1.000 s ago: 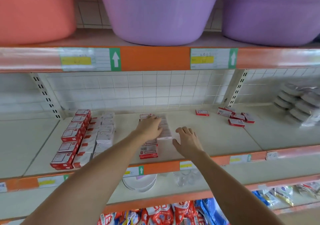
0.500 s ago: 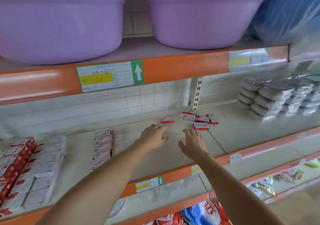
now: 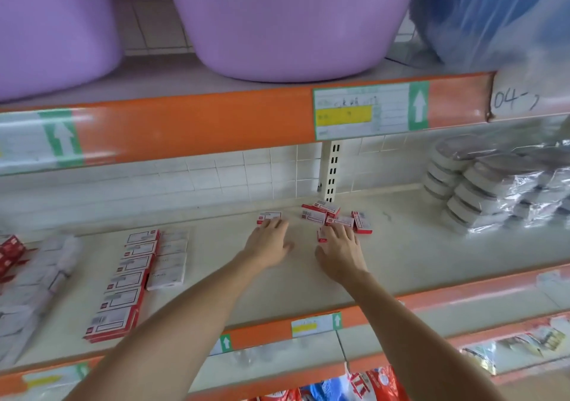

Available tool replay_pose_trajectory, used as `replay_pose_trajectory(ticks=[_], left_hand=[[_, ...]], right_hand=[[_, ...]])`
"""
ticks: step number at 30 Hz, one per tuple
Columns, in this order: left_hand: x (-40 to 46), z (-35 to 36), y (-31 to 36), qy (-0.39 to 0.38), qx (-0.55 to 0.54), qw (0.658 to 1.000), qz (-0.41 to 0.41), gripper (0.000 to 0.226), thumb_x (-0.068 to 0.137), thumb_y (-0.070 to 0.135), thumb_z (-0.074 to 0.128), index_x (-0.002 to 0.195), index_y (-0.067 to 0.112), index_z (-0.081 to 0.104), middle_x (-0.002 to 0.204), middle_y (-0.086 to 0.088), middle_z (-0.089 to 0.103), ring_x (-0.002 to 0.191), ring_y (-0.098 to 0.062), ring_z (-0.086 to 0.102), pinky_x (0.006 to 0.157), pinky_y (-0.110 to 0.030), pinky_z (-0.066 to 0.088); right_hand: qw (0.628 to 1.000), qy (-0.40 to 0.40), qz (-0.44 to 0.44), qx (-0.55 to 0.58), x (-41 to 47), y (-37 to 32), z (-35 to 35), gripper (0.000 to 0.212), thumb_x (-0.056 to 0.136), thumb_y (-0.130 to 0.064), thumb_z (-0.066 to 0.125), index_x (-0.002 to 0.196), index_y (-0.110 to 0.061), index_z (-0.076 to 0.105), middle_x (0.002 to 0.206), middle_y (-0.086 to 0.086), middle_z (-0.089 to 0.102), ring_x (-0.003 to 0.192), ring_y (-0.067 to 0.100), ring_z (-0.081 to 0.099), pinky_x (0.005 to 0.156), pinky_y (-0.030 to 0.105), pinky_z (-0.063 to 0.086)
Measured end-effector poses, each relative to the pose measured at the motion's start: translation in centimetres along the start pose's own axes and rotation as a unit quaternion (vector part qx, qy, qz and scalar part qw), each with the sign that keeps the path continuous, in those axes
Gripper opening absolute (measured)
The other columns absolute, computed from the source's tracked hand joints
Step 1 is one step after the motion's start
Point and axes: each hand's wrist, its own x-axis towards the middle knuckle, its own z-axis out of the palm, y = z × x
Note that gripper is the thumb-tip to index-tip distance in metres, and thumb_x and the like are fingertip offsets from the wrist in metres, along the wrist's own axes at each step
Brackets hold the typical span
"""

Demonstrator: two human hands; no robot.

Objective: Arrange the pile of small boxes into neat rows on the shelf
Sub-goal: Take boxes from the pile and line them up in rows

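A loose pile of small red-and-white boxes [image 3: 334,217] lies at the back of the cream shelf [image 3: 401,252], by the slotted upright. One single box [image 3: 269,216] lies apart to its left. My left hand [image 3: 269,241] lies flat with its fingertips touching that single box. My right hand [image 3: 339,248] is spread flat, fingers over a box [image 3: 321,236] at the pile's front edge. Neat rows of the same boxes [image 3: 135,274] run front to back on the shelf's left part.
Plastic-wrapped round stacks [image 3: 493,184] fill the shelf's right end. Purple tubs [image 3: 287,21] sit on the shelf above, behind an orange rail with price labels [image 3: 370,110]. More boxes [image 3: 30,277] lie at far left. Packets hang below [image 3: 370,382].
The view has swung right and closer. Both hands have moved away from the arranged rows, across the shelf, and reached the loose boxes at the back.
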Motion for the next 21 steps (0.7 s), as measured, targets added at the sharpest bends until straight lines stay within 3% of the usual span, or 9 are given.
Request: replay_pose_trajectory(ticks=[3, 7, 10, 12, 15, 17, 21], left_hand=[[0.6, 0.8, -0.4, 0.003, 0.004, 1.0, -0.017, 0.068, 0.096, 0.042, 0.053, 0.151, 0.013, 0.028, 0.157, -0.006, 0.026, 0.143, -0.028, 0.025, 0.109, -0.041, 0.035], [1.2, 1.6, -1.3, 0.015, -0.011, 0.998, -0.055, 0.073, 0.096, 0.048, 0.051, 0.153, 0.015, 0.02, 0.163, -0.009, 0.012, 0.15, -0.027, 0.011, 0.115, -0.043, 0.027], [1.0, 2.1, -1.8, 0.026, -0.012, 0.997, -0.075, 0.076, 0.096, 0.057, 0.042, 0.155, 0.015, 0.019, 0.163, -0.006, 0.019, 0.151, -0.022, 0.011, 0.117, -0.041, 0.022], [0.3, 2.3, -1.9, 0.069, 0.02, 0.996, -0.062, 0.075, 0.09, 0.063, 0.03, 0.148, 0.015, 0.036, 0.152, -0.003, 0.039, 0.142, -0.024, 0.032, 0.108, -0.041, 0.034], [-1.0, 3.4, -1.8, 0.154, 0.072, 0.985, -0.04, 0.058, 0.092, 0.049, 0.034, 0.128, 0.011, 0.059, 0.118, -0.002, 0.059, 0.105, -0.029, 0.056, 0.083, -0.041, 0.047], [-1.6, 4.0, -1.5, 0.215, 0.089, 0.971, -0.048, 0.045, 0.094, 0.037, 0.039, 0.117, 0.009, 0.065, 0.104, -0.004, 0.059, 0.092, -0.029, 0.055, 0.076, -0.04, 0.046], [-1.9, 4.1, -1.7, 0.246, 0.084, 0.965, -0.043, 0.028, 0.095, 0.033, 0.044, 0.096, 0.017, 0.066, 0.097, -0.003, 0.055, 0.089, -0.026, 0.052, 0.079, -0.039, 0.042]], right_hand=[[0.999, 0.017, -0.032, 0.02, 0.5, -0.3, 0.9, 0.042, 0.08, -0.019, 0.058, 0.12, -0.009, 0.06, 0.122, 0.011, 0.056, 0.109, 0.035, 0.046, 0.097, 0.046, 0.043], [0.998, 0.024, -0.048, 0.042, 1.3, -1.2, 1.9, 0.041, 0.075, -0.018, 0.06, 0.115, -0.01, 0.063, 0.115, 0.011, 0.057, 0.103, 0.037, 0.046, 0.093, 0.046, 0.045], [0.996, 0.025, -0.027, 0.084, 2.1, -2.1, 2.5, 0.041, 0.074, -0.018, 0.064, 0.114, -0.011, 0.066, 0.113, 0.011, 0.057, 0.102, 0.037, 0.047, 0.093, 0.045, 0.045], [0.994, 0.035, -0.019, 0.101, 2.3, -2.5, 2.9, 0.039, 0.075, -0.019, 0.064, 0.114, -0.013, 0.066, 0.113, 0.01, 0.056, 0.102, 0.035, 0.045, 0.092, 0.045, 0.044], [0.994, 0.053, -0.012, 0.095, 2.1, -2.9, 3.2, 0.036, 0.074, -0.019, 0.06, 0.11, -0.013, 0.062, 0.112, 0.011, 0.054, 0.102, 0.034, 0.043, 0.092, 0.045, 0.041], [0.994, 0.069, -0.013, 0.081, 2.1, -2.9, 3.4, 0.034, 0.073, -0.019, 0.06, 0.106, -0.011, 0.059, 0.11, 0.012, 0.054, 0.101, 0.034, 0.044, 0.091, 0.045, 0.04], [0.992, 0.084, -0.014, 0.091, 2.2, -2.7, 3.8, 0.034, 0.071, -0.019, 0.058, 0.103, -0.008, 0.06, 0.106, 0.013, 0.055, 0.095, 0.034, 0.044, 0.087, 0.047, 0.042]])
